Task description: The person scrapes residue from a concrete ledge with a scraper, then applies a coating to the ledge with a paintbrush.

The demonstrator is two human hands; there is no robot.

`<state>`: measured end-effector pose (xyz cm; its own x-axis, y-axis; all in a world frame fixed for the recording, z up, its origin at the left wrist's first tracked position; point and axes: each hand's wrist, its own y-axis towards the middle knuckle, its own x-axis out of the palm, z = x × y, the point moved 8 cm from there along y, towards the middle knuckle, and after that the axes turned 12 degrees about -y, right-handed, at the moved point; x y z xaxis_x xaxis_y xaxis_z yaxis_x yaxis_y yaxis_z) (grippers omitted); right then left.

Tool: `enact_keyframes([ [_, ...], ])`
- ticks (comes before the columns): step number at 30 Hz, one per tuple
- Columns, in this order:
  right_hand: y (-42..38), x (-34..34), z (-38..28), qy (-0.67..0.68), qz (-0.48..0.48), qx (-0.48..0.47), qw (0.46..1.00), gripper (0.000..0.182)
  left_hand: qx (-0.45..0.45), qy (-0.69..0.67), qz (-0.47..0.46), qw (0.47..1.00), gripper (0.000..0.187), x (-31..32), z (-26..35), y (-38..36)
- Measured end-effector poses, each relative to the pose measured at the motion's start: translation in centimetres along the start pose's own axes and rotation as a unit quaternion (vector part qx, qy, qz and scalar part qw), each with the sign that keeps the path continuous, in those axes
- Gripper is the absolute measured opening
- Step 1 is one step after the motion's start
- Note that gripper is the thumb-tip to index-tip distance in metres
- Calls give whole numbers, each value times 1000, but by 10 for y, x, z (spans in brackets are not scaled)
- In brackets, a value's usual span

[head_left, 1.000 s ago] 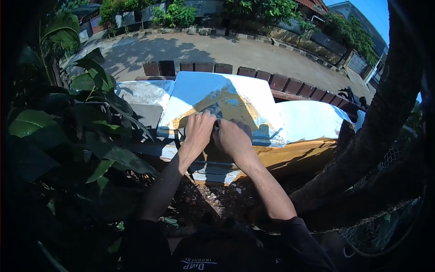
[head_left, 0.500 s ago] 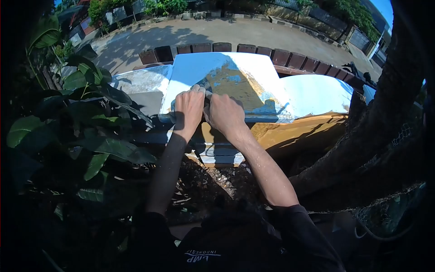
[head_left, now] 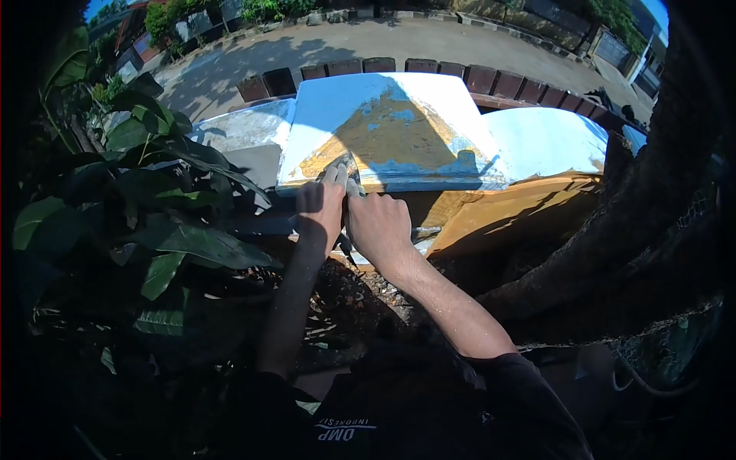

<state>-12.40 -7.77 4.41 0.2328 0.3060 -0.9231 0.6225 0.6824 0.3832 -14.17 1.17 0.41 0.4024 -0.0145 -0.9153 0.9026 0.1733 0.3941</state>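
A pillar top (head_left: 429, 96) with pale paint lies before me, with a patch of bare ochre surface (head_left: 391, 138) and bits of blue-grey paint on it. At its near edge, the blade of a paint scraper (head_left: 346, 160) shows against the ochre patch. My right hand (head_left: 379, 222) is closed around the scraper's handle, which is mostly hidden by the fingers. My left hand (head_left: 322, 203) is closed too, its fingers pressed together on the scraper near the blade. Both hands sit side by side at the near edge.
Lower wall sections with pale tops flank the pillar, the right one (head_left: 540, 142) curved with an ochre face. Dark brown blocks (head_left: 345, 67) line the far side before a road. Leafy branches (head_left: 184, 245) crowd the left; a thick trunk (head_left: 652, 215) stands right.
Both hands have drawn back toward me with the scraper, down to the near edge. The blade and more of the ochre patch now show. The view has shifted slightly.
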Motion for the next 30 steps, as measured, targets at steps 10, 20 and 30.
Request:
enact_keyframes([
  [10,-7,1,-15,-4,-45,-18,999,12,41,-18,73,996,7,-11,-15,-3],
  [20,7,14,-25,37,-33,-13,999,14,11,38,14,999,6,-8,-35,-3],
  [30,-41,12,-5,82,-79,-4,993,29,30,-56,90,994,9,-24,-40,-45],
])
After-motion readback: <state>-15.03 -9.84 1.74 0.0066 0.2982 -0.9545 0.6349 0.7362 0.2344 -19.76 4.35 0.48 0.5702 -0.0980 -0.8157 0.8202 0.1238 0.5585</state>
